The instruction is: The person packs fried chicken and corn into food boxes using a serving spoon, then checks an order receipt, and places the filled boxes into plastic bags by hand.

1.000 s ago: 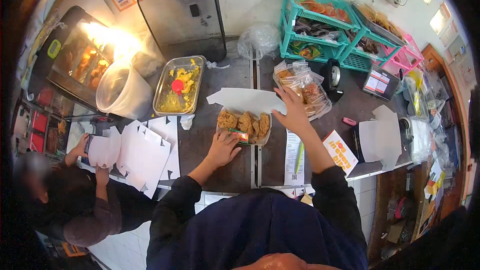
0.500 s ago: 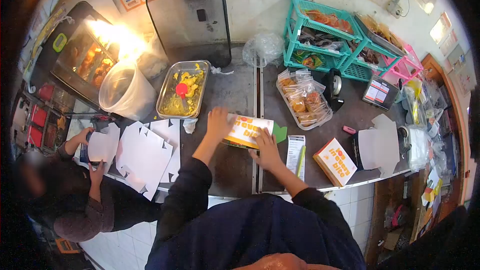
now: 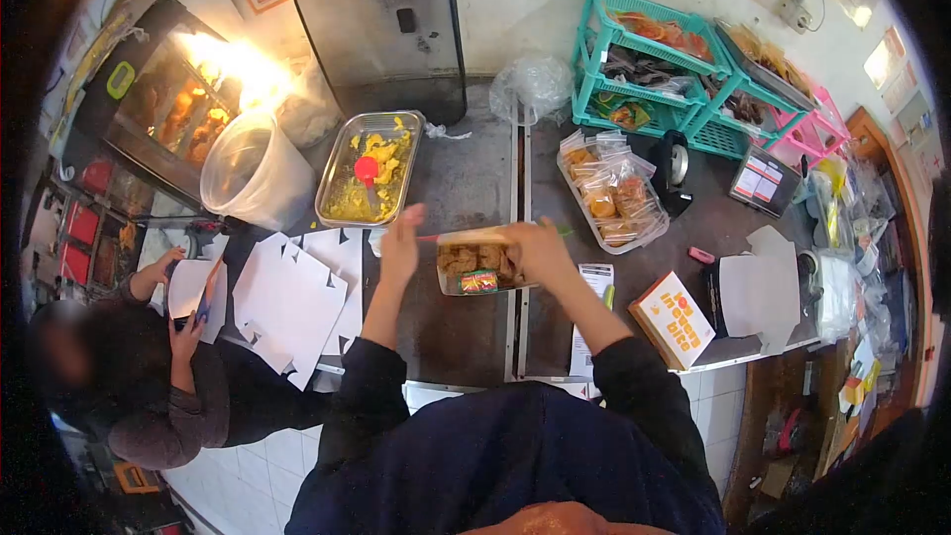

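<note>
An open cardboard food box (image 3: 445, 277) stands on the dark table in front of me, with brown fried food (image 3: 464, 259) inside. A green and red sachet (image 3: 479, 282) lies at the front of the food. My left hand (image 3: 399, 248) is raised beside the box's left end, fingers stretched out and apart, holding nothing visible. At the back right corner of the box, my right hand (image 3: 540, 256) grips the raised lid and rim with bent fingers. A closed box (image 3: 674, 320) with orange lettering sits farther right.
A metal tray (image 3: 369, 168) of yellow food with a red-handled utensil lies behind. Bagged food fills a plastic tray (image 3: 612, 190) at right. Flat white box blanks (image 3: 292, 297) lie left, near a co-worker's hands folding card. A receipt (image 3: 586, 317) lies right of the box.
The box lid, closed under both hands before, is now lifted, showing the food and sachet. My left hand has moved off it to the left; my right hand has shifted to the back corner.
</note>
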A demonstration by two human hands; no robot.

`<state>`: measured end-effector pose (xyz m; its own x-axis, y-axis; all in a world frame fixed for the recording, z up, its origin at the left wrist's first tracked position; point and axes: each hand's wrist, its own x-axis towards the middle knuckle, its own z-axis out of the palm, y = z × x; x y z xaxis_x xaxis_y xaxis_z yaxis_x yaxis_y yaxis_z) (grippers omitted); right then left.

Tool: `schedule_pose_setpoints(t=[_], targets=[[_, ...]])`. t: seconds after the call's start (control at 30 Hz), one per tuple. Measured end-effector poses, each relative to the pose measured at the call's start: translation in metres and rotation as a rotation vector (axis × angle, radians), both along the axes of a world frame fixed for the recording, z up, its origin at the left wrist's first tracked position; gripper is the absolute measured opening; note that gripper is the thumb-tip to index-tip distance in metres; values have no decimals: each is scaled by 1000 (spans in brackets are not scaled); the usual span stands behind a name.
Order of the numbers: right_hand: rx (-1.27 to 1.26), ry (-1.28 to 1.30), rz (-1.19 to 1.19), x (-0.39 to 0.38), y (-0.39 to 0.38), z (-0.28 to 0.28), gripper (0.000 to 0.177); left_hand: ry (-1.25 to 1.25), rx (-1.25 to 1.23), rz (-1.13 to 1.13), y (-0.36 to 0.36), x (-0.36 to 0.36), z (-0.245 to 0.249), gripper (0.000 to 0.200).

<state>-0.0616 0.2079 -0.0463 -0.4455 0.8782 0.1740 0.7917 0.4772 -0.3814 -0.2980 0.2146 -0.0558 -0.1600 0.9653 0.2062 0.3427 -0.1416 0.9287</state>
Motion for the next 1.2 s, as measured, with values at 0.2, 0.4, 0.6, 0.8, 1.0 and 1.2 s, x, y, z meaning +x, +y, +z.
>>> schedule_pose_setpoints(t=[0.2, 0.4, 0.6, 0.8, 1.0, 1.2], targets=[[56, 47, 26, -11, 47, 10, 13, 71, 169, 189, -24, -10, -35, 35], [53, -15, -68, -17, 54, 12, 11, -374, -302, 1, -46, 1, -131, 37], [54, -133, 116, -26, -24, 5, 22, -480, -25, 451, -44, -1, -128, 33], [-111, 196, 97, -39, -17, -34, 44, 542, 135, -7, -8, 9, -14, 39], [90, 39, -195, -45, -40, -48, 56, 942, 139, 126, -45, 56, -50, 48], [45, 65, -481, -35, -45, -77, 68, 771, -43, 107, -44, 58, -61, 56]])
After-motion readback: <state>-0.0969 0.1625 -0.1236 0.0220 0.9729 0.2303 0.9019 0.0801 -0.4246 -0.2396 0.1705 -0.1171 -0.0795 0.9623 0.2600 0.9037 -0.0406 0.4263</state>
